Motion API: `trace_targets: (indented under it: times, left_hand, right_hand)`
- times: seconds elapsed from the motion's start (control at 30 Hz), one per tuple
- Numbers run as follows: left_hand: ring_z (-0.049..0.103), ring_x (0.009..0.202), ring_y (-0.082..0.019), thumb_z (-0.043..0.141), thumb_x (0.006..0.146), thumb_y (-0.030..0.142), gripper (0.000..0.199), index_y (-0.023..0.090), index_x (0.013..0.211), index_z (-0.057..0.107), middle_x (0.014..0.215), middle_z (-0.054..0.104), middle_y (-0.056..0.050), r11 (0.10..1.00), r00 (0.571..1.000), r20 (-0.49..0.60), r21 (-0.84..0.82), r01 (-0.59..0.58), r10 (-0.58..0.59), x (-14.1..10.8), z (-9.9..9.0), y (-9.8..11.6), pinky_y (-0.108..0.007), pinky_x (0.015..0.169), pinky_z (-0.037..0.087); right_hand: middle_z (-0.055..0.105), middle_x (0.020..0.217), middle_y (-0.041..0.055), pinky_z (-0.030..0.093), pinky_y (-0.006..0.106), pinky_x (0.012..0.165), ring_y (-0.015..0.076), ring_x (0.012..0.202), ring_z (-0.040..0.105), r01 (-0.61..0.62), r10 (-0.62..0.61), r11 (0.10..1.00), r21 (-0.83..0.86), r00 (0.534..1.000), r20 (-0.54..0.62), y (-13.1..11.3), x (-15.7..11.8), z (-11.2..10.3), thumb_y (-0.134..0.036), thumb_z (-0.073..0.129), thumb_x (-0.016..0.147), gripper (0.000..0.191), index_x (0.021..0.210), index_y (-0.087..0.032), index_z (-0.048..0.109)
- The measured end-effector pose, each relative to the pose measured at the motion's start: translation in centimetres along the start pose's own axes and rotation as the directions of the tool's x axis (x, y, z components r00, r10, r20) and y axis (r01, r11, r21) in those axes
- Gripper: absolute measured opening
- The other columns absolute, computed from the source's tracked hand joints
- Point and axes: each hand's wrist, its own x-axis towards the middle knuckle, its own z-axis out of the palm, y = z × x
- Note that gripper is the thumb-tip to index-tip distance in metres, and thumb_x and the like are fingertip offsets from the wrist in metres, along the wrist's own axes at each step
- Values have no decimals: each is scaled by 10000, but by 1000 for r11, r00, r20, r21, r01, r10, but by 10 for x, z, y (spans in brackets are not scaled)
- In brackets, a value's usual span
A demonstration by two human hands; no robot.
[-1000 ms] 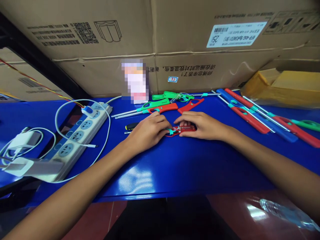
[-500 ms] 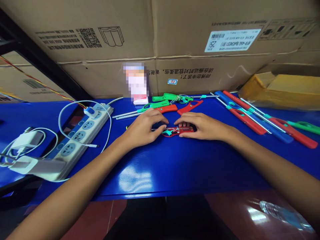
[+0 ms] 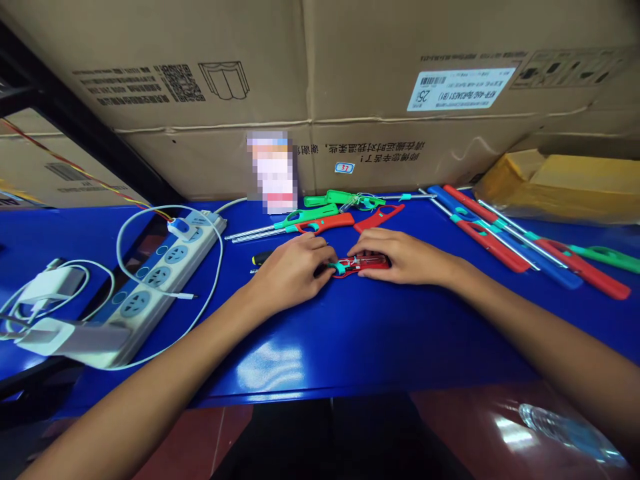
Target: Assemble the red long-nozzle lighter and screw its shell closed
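An opened red lighter body (image 3: 356, 264) lies on the blue table, with thin wires and a teal trigger piece showing inside. My right hand (image 3: 387, 257) grips its right end between thumb and fingers. My left hand (image 3: 303, 267) is closed at its left end, thumb and fingertips by the teal piece. Just behind my hands lie a loose red shell half (image 3: 379, 217), an orange-red lighter (image 3: 333, 223) and a green lighter (image 3: 317, 213) with metal tubes. A black and yellow handle (image 3: 261, 258) shows partly behind my left hand.
Several long red, blue and green lighters (image 3: 505, 233) lie to the right. A white power strip (image 3: 165, 280) with cables is at left. Behind stand a phone (image 3: 274, 175) and a large cardboard box (image 3: 370, 60); a yellow-taped box (image 3: 585, 180) sits back right.
My left hand has shifted slightly down, its fingers closing by the teal piece. The black and yellow handle shows more. My right hand has closed further over the red body.
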Motion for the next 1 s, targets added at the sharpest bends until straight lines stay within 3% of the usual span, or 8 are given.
trace_targets:
  times: [0.17, 0.37, 0.53, 1.0]
  left_hand:
    - [691, 945, -226, 699, 991, 154, 89, 180, 1041, 767, 983, 758, -55, 993, 997, -22, -95, 74, -76, 0, 7, -5, -374, 855, 561]
    - [664, 866, -195, 695, 954, 122, 92, 188, 994, 745, 918, 740, -35, 990, 997, -53, -135, 47, -55, 1, 10, -10, -332, 794, 536]
    - [656, 895, -197, 648, 1004, 138, 95, 182, 1015, 732, 945, 739, -47, 985, 998, -52, -172, 22, -31, 2, 9, -13, -330, 816, 529]
    - [661, 974, -224, 608, 1046, 152, 109, 185, 1060, 711, 1045, 725, -71, 994, 996, -82, -106, 39, -47, 1, 14, -7, -368, 883, 537]
  right_hand:
    - [743, 1180, 80, 551, 381, 963, 255, 1079, 714, -4, 4, 1000, 10, 1000, -15, 1, 1, 0, -373, 721, 1008, 284, 1266, -256, 739]
    - [741, 1141, 79, 548, 389, 932, 260, 1038, 709, -11, 12, 1000, 18, 1000, -21, -1, 2, -1, -360, 728, 994, 279, 1248, -249, 757]
    - [733, 1146, 80, 543, 373, 920, 246, 1031, 701, 3, -3, 1000, 8, 1000, -9, -2, 2, -1, -351, 717, 1009, 270, 1253, -238, 740]
    - [745, 1179, 81, 540, 370, 956, 251, 1066, 709, 9, -8, 1000, 6, 1000, -16, 2, 1, 1, -382, 720, 1025, 271, 1260, -251, 745]
